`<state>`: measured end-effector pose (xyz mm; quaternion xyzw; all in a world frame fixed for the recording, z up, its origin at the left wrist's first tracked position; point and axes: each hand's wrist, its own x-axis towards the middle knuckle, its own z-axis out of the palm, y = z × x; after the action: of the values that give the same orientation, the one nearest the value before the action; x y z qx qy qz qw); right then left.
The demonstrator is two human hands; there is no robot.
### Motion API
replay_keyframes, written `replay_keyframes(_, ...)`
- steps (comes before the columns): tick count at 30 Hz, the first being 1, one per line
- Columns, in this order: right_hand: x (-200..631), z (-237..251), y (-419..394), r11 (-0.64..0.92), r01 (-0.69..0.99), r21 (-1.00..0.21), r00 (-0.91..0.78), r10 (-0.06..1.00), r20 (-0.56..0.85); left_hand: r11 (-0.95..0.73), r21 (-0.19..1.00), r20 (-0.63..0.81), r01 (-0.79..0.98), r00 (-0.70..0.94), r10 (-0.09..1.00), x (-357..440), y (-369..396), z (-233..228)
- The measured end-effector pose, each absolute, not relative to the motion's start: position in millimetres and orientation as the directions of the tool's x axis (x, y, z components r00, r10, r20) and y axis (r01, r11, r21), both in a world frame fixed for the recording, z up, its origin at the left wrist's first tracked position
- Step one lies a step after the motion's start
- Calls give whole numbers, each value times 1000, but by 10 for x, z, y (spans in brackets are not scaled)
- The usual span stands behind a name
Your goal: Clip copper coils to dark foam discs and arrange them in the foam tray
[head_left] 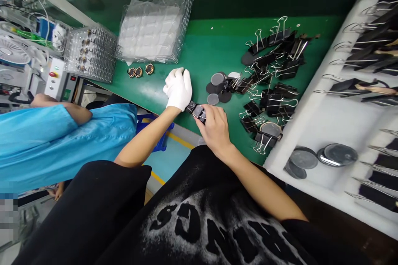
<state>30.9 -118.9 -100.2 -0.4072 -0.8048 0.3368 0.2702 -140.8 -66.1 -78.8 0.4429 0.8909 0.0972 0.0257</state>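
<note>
My left hand (pixel 178 89), in a white glove, is over the green table with its fingers curled in; anything inside them is hidden. My bare right hand (pixel 215 126) grips a small round piece with a grey disc face (pixel 197 111), clamped by black binder clips (pixel 190 107). This piece is at the table's near edge, just below my left wrist. Beyond my right hand lie several grey and black discs (pixel 217 78), some overlapping. A heap of black binder clips (pixel 264 70) spreads to the right; a larger ring-rimmed disc (pixel 270 129) is clamped at its near end.
Several gold-rimmed round pieces (pixel 149 68) lie left of my glove. Behind them is a stack of clear plastic trays (pixel 152 29), with another tray stack (pixel 90 54) further left. A white foam-lined bin (pixel 326 116) holds clips and discs. A co-worker's blue sleeve (pixel 37 132) is at left.
</note>
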Motion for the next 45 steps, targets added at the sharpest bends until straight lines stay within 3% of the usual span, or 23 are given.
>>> replay_keyframes(7, 279, -1047, -1192, 449, 460, -766, -516, 837, 181, 595, 205, 37, 777, -614, 788, -1415, -667, -791)
replay_keyframes(13, 295, -1038, -1163, 399, 434, -808, -550, 828, 113, 591, 236, 47, 771, -617, 786, -1435, -687, -788)
replay_keyframes(15, 297, -1007, -1150, 283, 360, -889, -552, 833, 41, 580, 292, 39, 761, -615, 787, -1456, -690, -770)
replay_keyframes(18, 318, -915, -1149, 129, 266, -955, -525, 850, -31, 477, 475, 9, 740, -546, 838, -1477, -736, -642)
replay_keyframes(21, 413, -761, -1175, 27, 227, -974, -471, 878, -85, 309, 609, 22, 731, -405, 914, -1449, -915, -323)
replay_keyframes(23, 546, -630, -1186, -74, 169, -983, -481, 864, -148, 69, 682, 17, 728, -110, 994, -1390, -1085, -19)
replay_keyframes(26, 836, -428, -1151, -192, 86, -978, -558, 803, -207, -116, 656, -118, 746, 254, 960, -1237, -1259, 420)
replay_keyframes(31, 1380, -245, -1012, -417, -60, -907, -598, 742, -302, -226, 520, -222, 824, 386, 895, -859, -1150, 624)
replay_keyframes(36, 1900, -232, -1018, -349, -13, -937, -434, 846, -309, -299, 567, -173, 768, 466, 868, -420, -887, 397)
replay_keyframes(38, 2104, -222, -1090, -279, 25, -960, -296, 915, -274, -298, 598, -168, 744, 480, 861, -226, -783, 295)
replay_keyframes(40, 2289, -214, -1182, -119, 91, -989, -25, 992, -122, -291, 610, -121, 737, 450, 885, -17, -661, 185)
replay_keyframes(42, 2439, -224, -1271, 47, 211, -976, 245, 964, 100, -283, 584, -28, 761, 367, 930, 196, -518, 59)
replay_keyframes(45, 2586, -273, -1354, 126, 313, -941, 372, 895, 244, -273, 497, 68, 824, 277, 958, 469, -305, -148)
